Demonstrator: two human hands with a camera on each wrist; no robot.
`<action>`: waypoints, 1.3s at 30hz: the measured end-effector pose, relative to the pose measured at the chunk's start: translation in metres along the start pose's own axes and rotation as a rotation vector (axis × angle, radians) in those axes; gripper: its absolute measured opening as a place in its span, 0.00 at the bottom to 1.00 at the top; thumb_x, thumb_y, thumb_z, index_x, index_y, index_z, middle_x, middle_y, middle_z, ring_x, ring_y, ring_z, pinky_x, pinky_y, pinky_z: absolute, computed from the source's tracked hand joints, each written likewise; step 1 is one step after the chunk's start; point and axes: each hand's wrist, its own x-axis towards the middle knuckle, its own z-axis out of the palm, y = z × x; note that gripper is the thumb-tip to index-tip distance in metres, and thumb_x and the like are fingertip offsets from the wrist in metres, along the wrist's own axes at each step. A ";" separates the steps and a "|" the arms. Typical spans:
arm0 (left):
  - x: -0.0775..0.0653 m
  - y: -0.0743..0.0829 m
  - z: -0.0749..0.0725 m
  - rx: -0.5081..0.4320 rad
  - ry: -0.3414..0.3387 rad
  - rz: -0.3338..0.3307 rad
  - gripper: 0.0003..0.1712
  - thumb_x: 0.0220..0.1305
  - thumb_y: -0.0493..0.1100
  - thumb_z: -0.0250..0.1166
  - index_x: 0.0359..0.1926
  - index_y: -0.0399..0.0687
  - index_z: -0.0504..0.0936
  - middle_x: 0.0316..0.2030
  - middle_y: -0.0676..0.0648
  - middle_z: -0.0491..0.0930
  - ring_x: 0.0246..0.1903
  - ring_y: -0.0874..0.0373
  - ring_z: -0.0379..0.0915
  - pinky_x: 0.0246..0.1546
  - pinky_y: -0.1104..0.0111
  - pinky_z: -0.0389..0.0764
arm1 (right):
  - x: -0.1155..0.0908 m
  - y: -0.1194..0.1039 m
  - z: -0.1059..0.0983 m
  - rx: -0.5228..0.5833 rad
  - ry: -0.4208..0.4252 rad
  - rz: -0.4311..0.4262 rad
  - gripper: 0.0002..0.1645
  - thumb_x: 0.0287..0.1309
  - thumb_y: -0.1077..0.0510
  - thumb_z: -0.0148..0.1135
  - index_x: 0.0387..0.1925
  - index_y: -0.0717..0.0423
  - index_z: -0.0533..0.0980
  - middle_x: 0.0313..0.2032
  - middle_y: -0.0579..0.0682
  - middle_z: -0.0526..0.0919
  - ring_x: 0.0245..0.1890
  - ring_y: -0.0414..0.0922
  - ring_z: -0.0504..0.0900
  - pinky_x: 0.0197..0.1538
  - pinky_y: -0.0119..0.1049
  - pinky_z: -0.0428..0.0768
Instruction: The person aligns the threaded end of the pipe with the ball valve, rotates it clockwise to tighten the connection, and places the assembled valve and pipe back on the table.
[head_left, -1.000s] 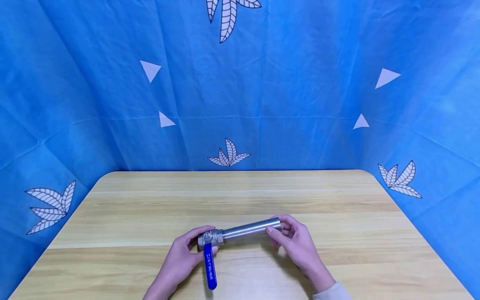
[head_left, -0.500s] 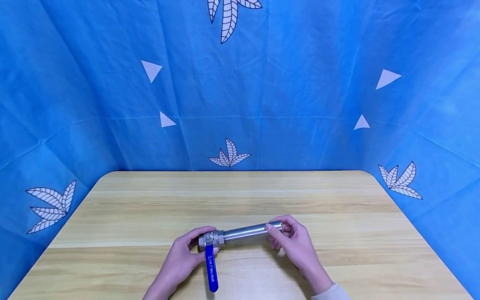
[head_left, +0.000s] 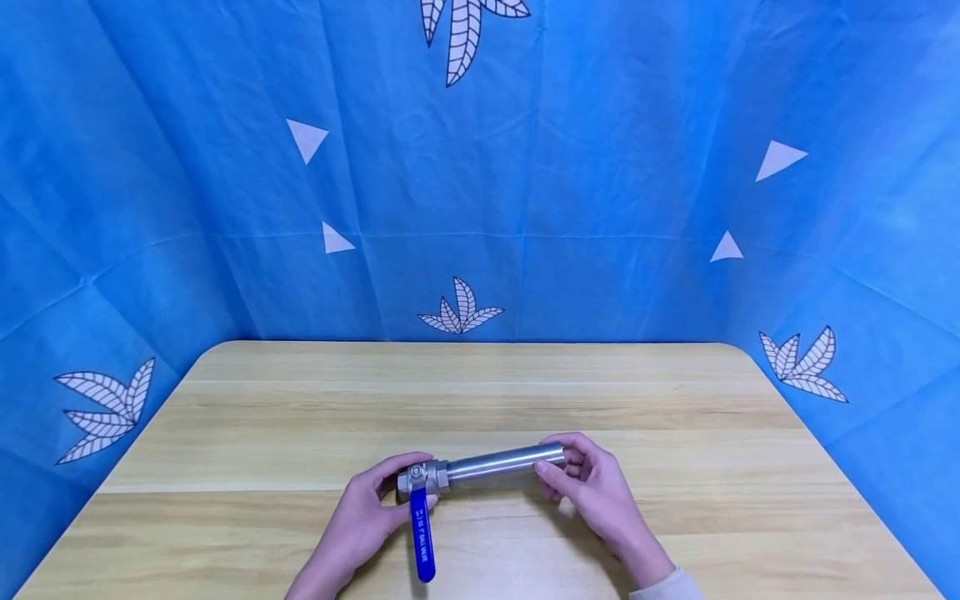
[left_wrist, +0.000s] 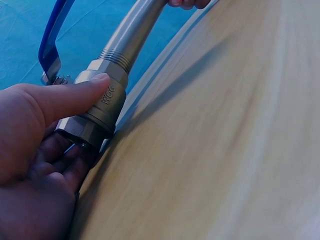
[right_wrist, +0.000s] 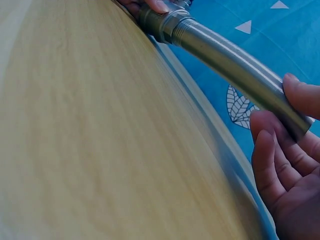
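Observation:
A steel ball valve [head_left: 429, 478] with a long blue lever handle [head_left: 422, 533] sits in my left hand [head_left: 358, 521], thumb on the near side and fingers on the far side. The lever points toward me. A straight, smooth steel pipe [head_left: 502, 463] runs from the valve to the right, slightly raised at its far end. Several turns of its thread [left_wrist: 114, 58] show at the valve's hex end in the left wrist view. My right hand [head_left: 600, 496] holds the pipe's free end, with the thumb [right_wrist: 302, 95] on one side and fingertips [right_wrist: 262, 120] on the other.
The wooden table [head_left: 480, 392] lies under both hands, and the pipe's shadow falls on it. A blue cloth [head_left: 600, 167] with white triangles and leaf prints hangs behind the table and along both sides.
The right thumb has slid from the pipe's upper face down to its near side. Valve, lever and pipe shifted only slightly. The left hand keeps its grip.

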 end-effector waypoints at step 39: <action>-0.001 0.001 0.000 -0.014 -0.011 0.006 0.27 0.59 0.40 0.82 0.58 0.68 0.89 0.62 0.52 0.86 0.69 0.46 0.78 0.75 0.43 0.75 | 0.000 0.002 -0.007 -0.050 -0.127 -0.095 0.25 0.61 0.63 0.76 0.57 0.67 0.78 0.40 0.60 0.88 0.31 0.45 0.89 0.37 0.39 0.91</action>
